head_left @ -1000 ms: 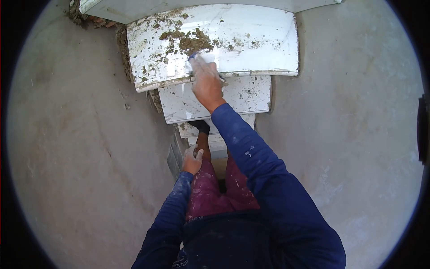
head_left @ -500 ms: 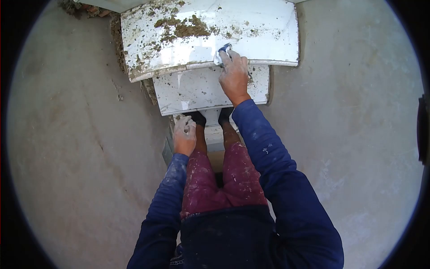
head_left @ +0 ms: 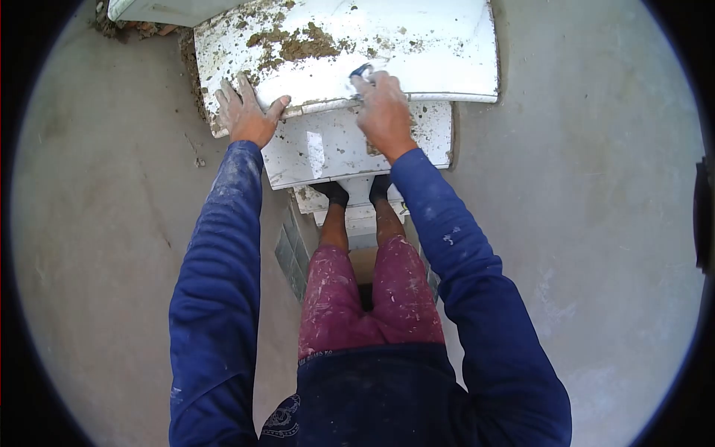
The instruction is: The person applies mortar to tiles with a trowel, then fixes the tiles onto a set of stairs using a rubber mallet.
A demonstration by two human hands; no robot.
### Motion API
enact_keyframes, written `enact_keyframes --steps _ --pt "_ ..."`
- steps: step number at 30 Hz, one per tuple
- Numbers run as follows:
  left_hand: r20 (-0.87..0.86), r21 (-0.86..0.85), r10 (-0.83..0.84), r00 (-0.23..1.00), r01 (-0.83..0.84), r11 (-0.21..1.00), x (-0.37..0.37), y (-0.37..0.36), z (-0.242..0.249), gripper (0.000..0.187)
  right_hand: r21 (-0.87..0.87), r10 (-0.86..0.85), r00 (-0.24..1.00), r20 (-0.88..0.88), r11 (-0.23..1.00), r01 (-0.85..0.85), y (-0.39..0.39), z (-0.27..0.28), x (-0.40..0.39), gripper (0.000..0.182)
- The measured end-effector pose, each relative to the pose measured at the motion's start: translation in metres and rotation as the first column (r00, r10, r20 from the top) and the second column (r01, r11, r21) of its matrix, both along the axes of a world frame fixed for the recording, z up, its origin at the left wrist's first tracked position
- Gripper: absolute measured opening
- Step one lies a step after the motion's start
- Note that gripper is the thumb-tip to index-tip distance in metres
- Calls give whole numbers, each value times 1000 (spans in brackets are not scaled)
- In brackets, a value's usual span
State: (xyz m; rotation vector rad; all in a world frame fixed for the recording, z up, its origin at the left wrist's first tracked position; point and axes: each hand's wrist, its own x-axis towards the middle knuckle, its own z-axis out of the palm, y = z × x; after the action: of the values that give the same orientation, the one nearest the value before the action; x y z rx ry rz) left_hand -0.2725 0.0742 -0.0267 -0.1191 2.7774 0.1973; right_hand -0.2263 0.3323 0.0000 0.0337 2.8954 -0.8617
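A white glossy step [head_left: 439, 63], its front edge curved, spreads before me, with brown crumbly dirt [head_left: 302, 45] scattered mostly on its left half. My left hand [head_left: 249, 115] lies with fingers spread on the step's front left corner, thumb along the edge. Near the middle of the front edge, my right hand [head_left: 386, 112] is closed round a crumpled blue-and-white rag [head_left: 363, 72] pressed to the white surface. Most of the rag is hidden by the fingers. Dust coats both hands.
Below lies a second white step [head_left: 298, 153] with small specks of dirt. My feet [head_left: 334, 194] stand under its front edge. A white riser or slab [head_left: 171, 9] and rubble [head_left: 141, 30] are at the top left. Grey walls [head_left: 581, 186] run along both sides.
My left hand has moved up from beside my leg onto the upper step's left corner and spread its fingers. My right hand has shifted slightly left with the rag.
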Motion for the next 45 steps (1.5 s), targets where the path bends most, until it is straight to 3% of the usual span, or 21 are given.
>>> enact_keyframes --steps 4,7,10,12,14,17,18,20,24,26,28,30,31,32,33,34,36,39,41,42,45 --pt "54 -27 0 999 1 1000 2 -6 -12 118 277 -350 931 -104 889 365 146 -14 13 42" --pt "114 -62 24 993 -17 998 0 -1 -9 119 311 -379 921 -94 867 389 131 -23 12 42" --pt "142 -42 46 989 -40 998 -3 2 -2 120 171 -87 992 -91 980 101 -5 -21 -8 36" --pt "205 -85 57 977 -41 996 -8 8 12 119 67 140 983 -120 989 -132 -52 -14 -19 34" --pt "119 -64 46 992 -39 997 -4 2 -1 121 26 82 996 -21 996 -81 -25 -11 -29 36" --pt "98 -69 37 995 -31 997 -1 3 -5 119 225 -286 955 -76 929 296 88 -17 -35 40" --pt "100 -51 42 994 -37 998 2 1 -5 118 176 -426 901 -83 883 434 119 -25 -40 41" --pt "92 -12 37 995 -36 999 1 4 -2 117 172 -502 853 -141 836 521 108 -30 -63 40" --pt "133 14 56 990 -59 998 -4 8 12 114 45 -216 934 -285 970 238 -61 -44 -120 42" --pt "19 162 131 991 -133 978 2 5 18 92 -79 -87 934 -346 995 63 -141 -45 -138 42" --pt "-139 293 273 952 -224 929 31 -8 14 73 -192 167 946 -279 955 -226 -176 -41 -142 42" --pt "-186 331 313 931 -240 913 60 -22 36 66 -228 -62 949 -308 974 -10 -147 -32 -148 41" --pt "-218 354 337 916 -247 902 73 -30 46 63 -132 -191 951 -242 978 163 -112 -25 -154 40" --pt "-185 389 373 909 -281 877 91 -38 51 61 -43 -303 906 -295 952 305 -73 -30 -159 43" --pt "-142 419 407 902 -318 851 117 -44 54 58 -154 -436 843 -315 900 408 -36 -54 -166 42" --pt "-87 436 411 908 -336 835 143 -47 56 57 -72 -438 860 -263 897 435 -20 -55 -170 42" --pt "53 469 419 906 -393 791 201 -42 50 55 103 -246 876 -414 944 314 -55 -59 -180 40" --pt "328 465 405 853 -519 717 285 -28 43 54 -38 -262 877 -403 962 270 -164 -46 -187 30" --pt "384 466 397 834 -546 696 307 -21 54 54 -51 -145 938 -315 989 136 -242 -33 -183 29" --pt "415 470 394 820 -565 679 312 -18 57 54 -61 -114 899 -423 993 98 -275 -51 -188 33" --pt "430 482 454 780 -624 615 314 -28 66 52 -259 8 954 -299 962 -89 -292 -34 -186 37"
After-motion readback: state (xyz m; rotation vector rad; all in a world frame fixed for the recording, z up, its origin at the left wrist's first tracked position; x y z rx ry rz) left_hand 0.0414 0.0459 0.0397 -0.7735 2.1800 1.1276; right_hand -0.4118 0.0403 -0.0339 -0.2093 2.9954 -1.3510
